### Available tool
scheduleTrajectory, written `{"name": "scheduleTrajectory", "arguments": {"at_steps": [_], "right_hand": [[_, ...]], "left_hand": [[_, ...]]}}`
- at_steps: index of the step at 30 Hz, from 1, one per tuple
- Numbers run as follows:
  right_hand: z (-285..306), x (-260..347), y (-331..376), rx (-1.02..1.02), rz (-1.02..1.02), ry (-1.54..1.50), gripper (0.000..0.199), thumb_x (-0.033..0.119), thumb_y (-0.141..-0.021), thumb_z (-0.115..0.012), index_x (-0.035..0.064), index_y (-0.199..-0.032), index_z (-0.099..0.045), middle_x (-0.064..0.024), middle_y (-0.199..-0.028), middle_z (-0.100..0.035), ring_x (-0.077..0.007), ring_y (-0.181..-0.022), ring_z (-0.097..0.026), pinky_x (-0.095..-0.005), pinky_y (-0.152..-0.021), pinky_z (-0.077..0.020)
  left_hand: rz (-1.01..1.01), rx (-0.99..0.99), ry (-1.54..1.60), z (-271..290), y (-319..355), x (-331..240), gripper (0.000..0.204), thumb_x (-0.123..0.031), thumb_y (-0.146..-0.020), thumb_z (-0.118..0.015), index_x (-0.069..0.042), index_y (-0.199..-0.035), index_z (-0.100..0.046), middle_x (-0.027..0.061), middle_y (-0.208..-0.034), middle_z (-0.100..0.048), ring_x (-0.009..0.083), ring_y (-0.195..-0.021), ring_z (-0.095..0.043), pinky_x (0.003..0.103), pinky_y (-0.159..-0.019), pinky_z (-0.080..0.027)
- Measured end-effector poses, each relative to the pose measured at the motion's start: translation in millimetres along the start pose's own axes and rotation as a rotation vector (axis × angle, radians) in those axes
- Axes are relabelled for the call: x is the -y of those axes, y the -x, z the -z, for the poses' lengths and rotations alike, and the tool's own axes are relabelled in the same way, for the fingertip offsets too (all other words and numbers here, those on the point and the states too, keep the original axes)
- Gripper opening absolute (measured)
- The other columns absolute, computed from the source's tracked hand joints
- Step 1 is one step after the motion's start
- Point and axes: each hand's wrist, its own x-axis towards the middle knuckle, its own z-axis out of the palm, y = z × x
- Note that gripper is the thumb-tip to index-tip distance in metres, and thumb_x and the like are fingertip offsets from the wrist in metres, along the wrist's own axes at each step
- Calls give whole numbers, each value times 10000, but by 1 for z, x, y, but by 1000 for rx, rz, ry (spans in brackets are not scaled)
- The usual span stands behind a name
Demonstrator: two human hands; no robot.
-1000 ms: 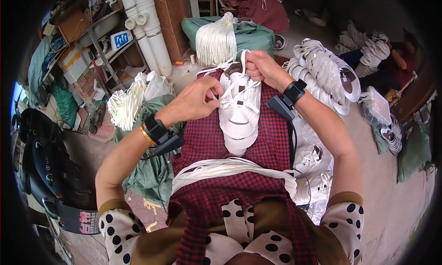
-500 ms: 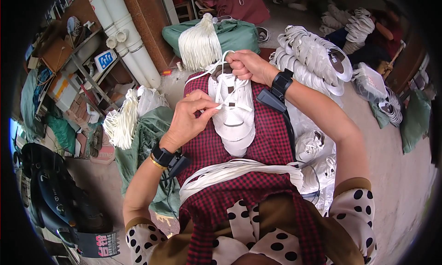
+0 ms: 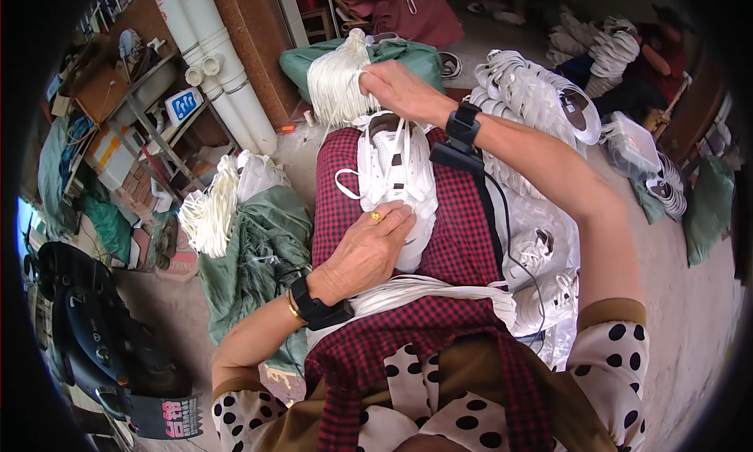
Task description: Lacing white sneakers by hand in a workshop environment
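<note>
A white sneaker [image 3: 422,187] lies on the red-and-black checked cloth over my lap, its toe toward me. My left hand [image 3: 367,246] holds its front part, fingers bent over the upper below the laces; the thumb is hidden. Beyond the ankle opening, my right hand [image 3: 396,89] is closed in a pinch on a white shoelace [image 3: 402,138], which runs up from the eyelets. The fingertips there are partly hidden. A loose loop of lace [image 3: 338,184] hangs at the sneaker's left side. White laces [image 3: 423,287] lie bundled across my waist.
A bundle of white laces [image 3: 333,87] rests on a green sack [image 3: 423,60] ahead; another bundle [image 3: 208,216] lies left. Stacked white shoe parts [image 3: 518,99] and finished-looking sneakers [image 3: 529,256] sit right. A scooter [image 3: 94,334] stands left. Another person [image 3: 667,60] sits far right.
My right hand has moved up and left, drawing the lace away from the sneaker. My left hand has let go of the lace and come down onto the sneaker's front.
</note>
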Motion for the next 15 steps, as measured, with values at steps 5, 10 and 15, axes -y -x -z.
{"name": "scheduleTrajectory", "arguments": {"at_steps": [5,10,15], "right_hand": [[41,9,-99,-112,58,238,328,242,-977,-406,-21,-849,-554,-206,-727,-558,-380,-678,-546,-451,-678,-458],[35,15,-87,-42,-20,65,322,264,-953,-424,1,-846,-575,-147,-692,-538,-297,-612,-513,-418,-611,-431],[60,41,-61,78,-523,-487,262,265,-952,-497,56,-822,-590,26,-581,-441,-75,-520,-400,-281,-468,-301]], "left_hand": [[-7,49,-17,-6,-1,7,459,22,-791,-654,66,-1245,-607,185,-1322,-578,339,-1292,-525,407,-1078,-437],[84,-69,272,0,0,13,346,20,-819,-678,-1,-1164,-680,162,-1205,-652,341,-1181,-610,411,-1025,-483],[458,-363,445,8,-24,47,96,-54,-888,-712,11,-955,-689,64,-819,-687,96,-734,-656,240,-610,-538]]}}
